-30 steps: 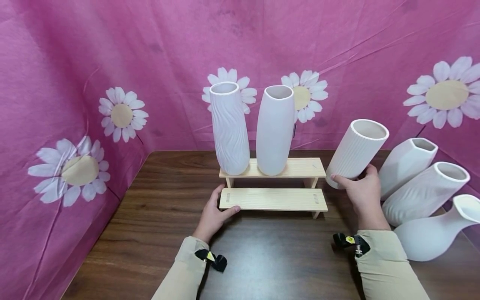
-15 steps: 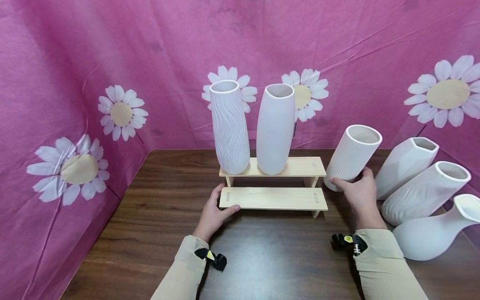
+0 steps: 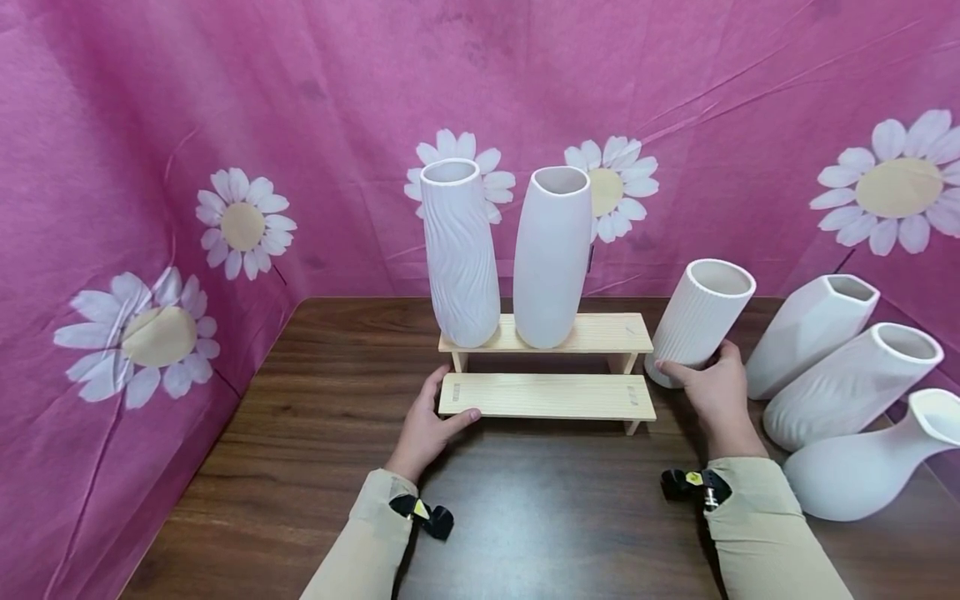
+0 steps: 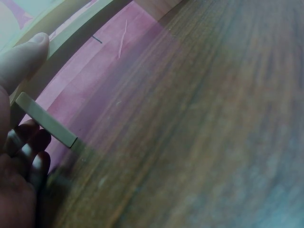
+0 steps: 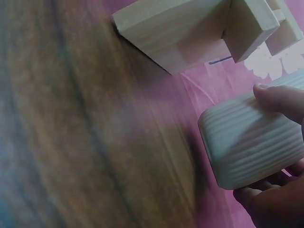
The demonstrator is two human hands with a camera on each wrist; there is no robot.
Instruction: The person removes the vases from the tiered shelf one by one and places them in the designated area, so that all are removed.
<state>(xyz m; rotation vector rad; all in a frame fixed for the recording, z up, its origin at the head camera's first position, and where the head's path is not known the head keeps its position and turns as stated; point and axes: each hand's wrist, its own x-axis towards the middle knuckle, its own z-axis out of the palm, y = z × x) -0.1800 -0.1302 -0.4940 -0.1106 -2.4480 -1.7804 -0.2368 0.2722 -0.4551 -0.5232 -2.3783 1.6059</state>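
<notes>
My right hand (image 3: pixel 714 398) grips a white ribbed vase (image 3: pixel 701 321) low on its body, just right of the two-tier wooden stand (image 3: pixel 551 395). In the right wrist view the thumb lies on one side of the ribbed vase (image 5: pixel 254 142) and the fingers curl round the other. My left hand (image 3: pixel 426 429) holds the left end of the stand's lower step, thumb on the front edge, other fingers partly hidden behind. A wavy-patterned vase (image 3: pixel 461 258) and a smooth vase (image 3: pixel 551 262) stand side by side on the upper step.
Right of my right hand are a faceted white vase (image 3: pixel 813 337), a wavy-ribbed vase (image 3: pixel 855 387) and a narrow-necked round vase (image 3: pixel 862 467). A pink daisy-print cloth (image 3: pixel 360 100) hangs behind the brown wooden table (image 3: pixel 300 467).
My right hand has brought the ribbed vase down and slightly left, toward the stand. The left hand keeps its place on the lower step.
</notes>
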